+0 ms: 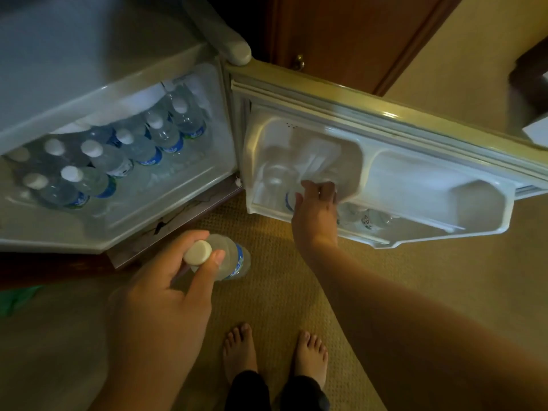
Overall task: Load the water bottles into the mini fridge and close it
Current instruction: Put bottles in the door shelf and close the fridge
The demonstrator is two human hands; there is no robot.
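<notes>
The mini fridge point(166, 209) stands open at the left, with several white-capped water bottles point(106, 161) lying in rows inside. Its door point(415, 161) swings out to the right, and more bottles point(373, 219) stand in the lower door shelf. My left hand point(166, 289) grips a water bottle point(234, 259) near its white cap, low in front of the fridge. My right hand point(315, 209) reaches into the door shelf and holds the top of another bottle point(289, 200), mostly hidden by my fingers and the shelf wall.
Tan carpet point(267, 298) covers the floor, and my bare feet point(275, 354) stand just below the door. A wooden cabinet door with a brass knob point(299, 62) is behind the fridge door. Something green point(14, 301) lies at the left edge.
</notes>
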